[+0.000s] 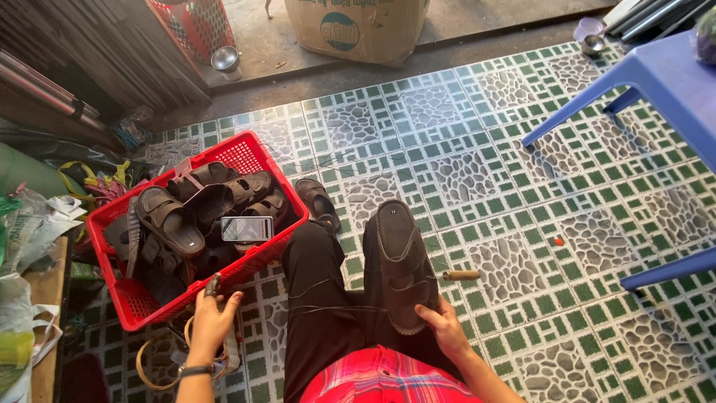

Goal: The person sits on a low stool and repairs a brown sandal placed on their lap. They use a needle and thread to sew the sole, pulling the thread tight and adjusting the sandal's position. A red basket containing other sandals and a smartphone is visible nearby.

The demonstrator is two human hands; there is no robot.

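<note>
The right hand (445,326) grasps the heel end of a dark sandal (403,261) that lies sole up on the person's right knee, over black trousers. A thin thread (328,307) runs across both legs toward the left hand (212,321). This left hand is closed around a small tool (212,284); it looks like an awl handle, but the view is too small to be sure. Just beside the sandal, a wooden-handled awl (456,275) lies on the green patterned tiled floor (522,186). To the left stands a red plastic basket (246,153) full of dark sandals, with a phone (247,228) on top. One more sandal (318,201) lies next to the basket. Farther away are a blue plastic table (664,82) and a cardboard box (358,26).
</note>
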